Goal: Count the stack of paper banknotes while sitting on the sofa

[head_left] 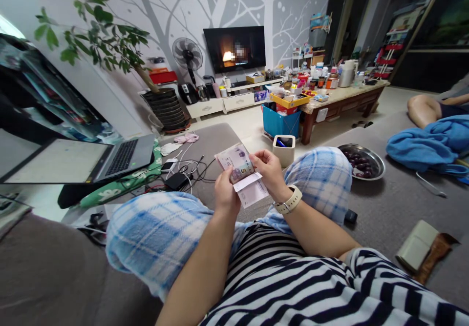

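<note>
Paper banknotes [234, 162] stand fanned in a closed grip above our blue plaid pyjama trousers [318, 179]. Our left hand [225, 192] clasps the stack from below, and our right hand [269, 171] pinches it from the other side. A white paper slip [252, 190] pokes out underneath. A cream watch [287, 199] circles our right wrist. Just beyond stands a square beige cup [284, 149], with a steel bowl [380, 169] of dark fruit farther right.
</note>
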A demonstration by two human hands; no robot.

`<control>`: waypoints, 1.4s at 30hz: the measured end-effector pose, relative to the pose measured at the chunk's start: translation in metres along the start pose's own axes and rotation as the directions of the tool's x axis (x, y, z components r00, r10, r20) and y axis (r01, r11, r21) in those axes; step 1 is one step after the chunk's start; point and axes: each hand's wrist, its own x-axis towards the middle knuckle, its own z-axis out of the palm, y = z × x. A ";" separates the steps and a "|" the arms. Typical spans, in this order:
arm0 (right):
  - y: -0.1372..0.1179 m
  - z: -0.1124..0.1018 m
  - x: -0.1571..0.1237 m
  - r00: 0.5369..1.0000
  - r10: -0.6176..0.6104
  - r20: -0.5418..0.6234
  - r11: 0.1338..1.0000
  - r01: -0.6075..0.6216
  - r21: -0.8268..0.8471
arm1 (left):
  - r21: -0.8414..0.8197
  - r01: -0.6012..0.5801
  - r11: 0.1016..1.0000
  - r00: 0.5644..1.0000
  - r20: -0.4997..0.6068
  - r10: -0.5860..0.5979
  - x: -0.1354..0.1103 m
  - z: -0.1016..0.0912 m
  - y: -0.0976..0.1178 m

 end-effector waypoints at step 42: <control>-0.008 0.002 -0.005 0.993 0.041 0.106 0.993 -0.052 0.104 | -0.023 -0.009 1.000 0.998 -0.060 0.007 0.005 0.000 -0.002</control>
